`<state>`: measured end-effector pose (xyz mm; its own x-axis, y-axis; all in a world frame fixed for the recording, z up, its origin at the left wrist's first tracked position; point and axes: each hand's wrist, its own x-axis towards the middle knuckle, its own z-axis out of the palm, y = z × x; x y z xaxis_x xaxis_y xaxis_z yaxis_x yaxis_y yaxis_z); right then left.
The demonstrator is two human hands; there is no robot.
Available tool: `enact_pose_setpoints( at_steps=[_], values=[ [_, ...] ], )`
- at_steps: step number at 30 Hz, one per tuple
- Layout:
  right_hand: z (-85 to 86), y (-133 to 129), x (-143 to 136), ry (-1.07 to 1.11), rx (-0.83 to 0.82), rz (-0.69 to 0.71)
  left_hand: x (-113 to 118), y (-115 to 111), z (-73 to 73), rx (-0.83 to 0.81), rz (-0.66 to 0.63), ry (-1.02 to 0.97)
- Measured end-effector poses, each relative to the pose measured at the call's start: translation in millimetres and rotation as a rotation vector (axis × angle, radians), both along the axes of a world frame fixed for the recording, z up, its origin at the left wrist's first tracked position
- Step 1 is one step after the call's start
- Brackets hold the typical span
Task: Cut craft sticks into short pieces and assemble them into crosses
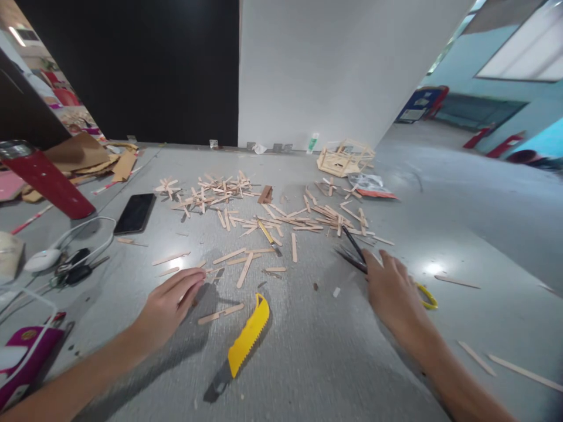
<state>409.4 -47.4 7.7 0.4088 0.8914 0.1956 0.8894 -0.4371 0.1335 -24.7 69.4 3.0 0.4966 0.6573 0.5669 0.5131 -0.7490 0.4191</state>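
Observation:
My left hand [169,302] is closed in a pinch, with a short piece of wooden craft stick [213,273] poking out past its fingertips. Beneath it, another craft stick [220,314] lies on the grey table. My right hand [393,281] is wrapped round a pair of scissors [357,256]. Their dark blades are spread apart and point toward the stick pile, while a yellow handle loop shows beyond the wrist. Between my hands lies a curved yellow plastic tool [250,335] with a toothed edge. A thin yellow pencil-like knife [267,233] rests among the sticks.
Heaped craft sticks [303,221] spread across the middle, with a small stick-built frame [345,159] and a plastic packet [373,186] behind. At left are a phone [135,214], a red bottle [55,184], a white cable, keys [78,266] and a purple box [33,357]. Upright panels [308,70] stand behind.

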Motion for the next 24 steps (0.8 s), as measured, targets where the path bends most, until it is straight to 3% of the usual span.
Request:
enact_pose_setpoints(
  at_steps=[6, 13, 24],
  values=[
    [21.0, 0.5, -3.7, -0.062, -0.199, -0.099, 1.6, -2.0, 3.9, 0.079, -0.054, 0.024],
    [22.2, 2.0, -0.3, -0.016, -0.255, -0.101, 4.0, -5.7, 5.4, 0.107, -0.066, 0.031],
    [13.1, -19.0, 28.0, -0.087, -0.129, -0.028, 4.2, -3.9, 4.4, 0.141, -0.054, 0.034]
  ],
)
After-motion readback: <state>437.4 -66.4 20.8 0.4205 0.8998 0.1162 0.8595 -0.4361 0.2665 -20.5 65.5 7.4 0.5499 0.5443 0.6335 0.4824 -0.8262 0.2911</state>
